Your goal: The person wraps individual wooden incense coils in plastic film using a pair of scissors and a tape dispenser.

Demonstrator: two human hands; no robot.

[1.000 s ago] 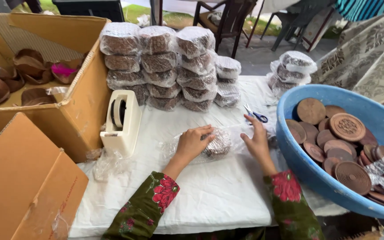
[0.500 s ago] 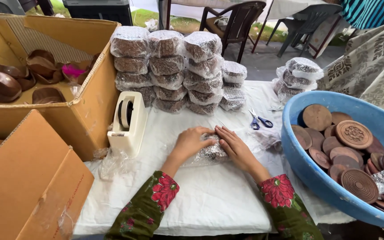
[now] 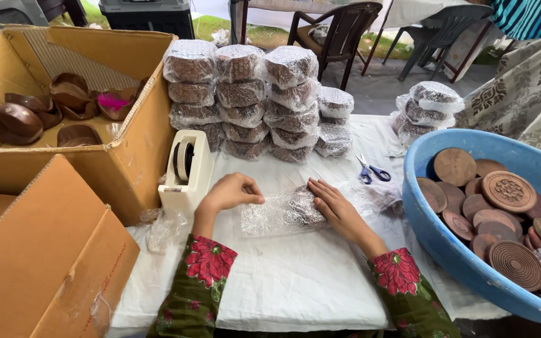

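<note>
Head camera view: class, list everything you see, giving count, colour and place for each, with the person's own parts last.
Wrapped disc: one, brown in clear bubble wrap, under both hands.
Wrapped stacks: many, brown in clear wrap, back of table.
Tape dispenser: one, cream, beside the left hand.
Scissors: one, blue-handled, right of the stacks.
Basin: one, blue, right, full of brown wooden discs.
Cardboard boxes: two, tan, left; the open one holds brown bowls.
Chairs: two, behind.
Left hand: on wrap's edge.
Right hand: flat on the bundle.
</note>
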